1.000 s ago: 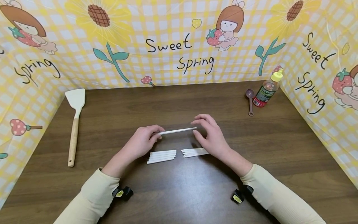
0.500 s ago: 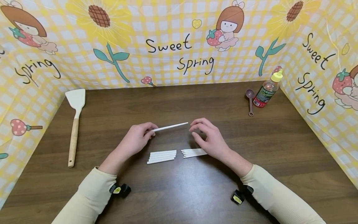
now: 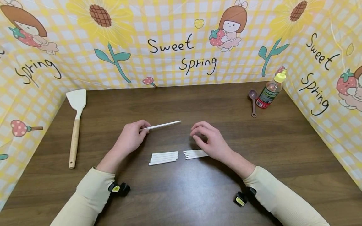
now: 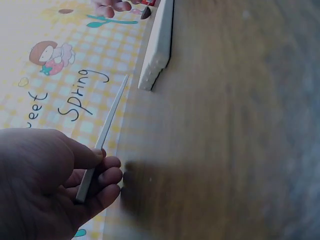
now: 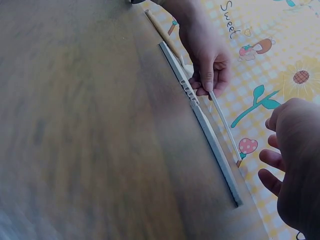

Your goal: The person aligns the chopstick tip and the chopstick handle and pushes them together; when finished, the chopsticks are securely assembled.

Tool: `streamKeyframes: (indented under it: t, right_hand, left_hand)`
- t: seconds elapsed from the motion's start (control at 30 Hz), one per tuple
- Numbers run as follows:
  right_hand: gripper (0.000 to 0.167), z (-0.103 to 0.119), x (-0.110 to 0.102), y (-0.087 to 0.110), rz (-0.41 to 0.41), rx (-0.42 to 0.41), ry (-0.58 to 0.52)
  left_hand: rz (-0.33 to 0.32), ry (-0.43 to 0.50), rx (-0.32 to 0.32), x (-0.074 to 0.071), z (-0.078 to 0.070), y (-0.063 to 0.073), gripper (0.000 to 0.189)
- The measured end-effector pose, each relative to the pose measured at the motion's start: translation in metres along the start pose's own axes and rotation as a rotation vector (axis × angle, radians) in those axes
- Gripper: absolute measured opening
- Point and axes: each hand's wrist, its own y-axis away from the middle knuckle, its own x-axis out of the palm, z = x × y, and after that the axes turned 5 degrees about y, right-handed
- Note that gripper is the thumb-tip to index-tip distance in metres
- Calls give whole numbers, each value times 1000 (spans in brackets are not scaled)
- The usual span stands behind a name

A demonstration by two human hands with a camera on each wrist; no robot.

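Between thumb and fingers, my left hand (image 3: pixel 130 136) pinches one end of a thin white stick (image 3: pixel 165 125). The stick's free end points right and slightly away, raised above the table. In the left wrist view the stick (image 4: pixel 110 120) lies across the curled fingers. My right hand (image 3: pixel 210 139) hovers to the right of the free end, fingers loosely bent, holding nothing. Below the hands, one row of several white sticks (image 3: pixel 164 158) lies side by side on the table. A second row (image 3: pixel 195 154) lies right of it, its right end hidden by my right hand.
A white spatula with a wooden handle (image 3: pixel 74 141) lies at the left. Toward the back right are a purple measuring spoon (image 3: pixel 253 102) and a bottle with a yellow cap (image 3: pixel 268 92). A patterned cloth (image 3: pixel 169 72) borders the brown table (image 3: pixel 158 201).
My left hand has moved left and slightly away with the stick, drawing its free end clear of the right hand. The right hand has shifted slightly left and nearer. Both rows stayed put.
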Motion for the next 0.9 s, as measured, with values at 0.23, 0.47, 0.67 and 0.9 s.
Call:
streamKeyframes:
  t: [0.23, 0.47, 0.67, 0.9]
  right_hand:
    - [8, 1, 0, 0, 15, 9, -6]
    - [7, 1, -1, 0, 35, 25, -12]
    - [7, 1, 0, 1, 35, 17, -7]
    - [7, 2, 0, 1, 45, 21, -7]
  left_hand:
    - [-64, -25, -45, -4, 3, 0, 9]
    - [-98, -33, -98, -7, 5, 0, 8]
    - [-119, -41, -138, -11, 8, 0, 11]
    - [-86, -72, -183, -14, 9, 3, 10]
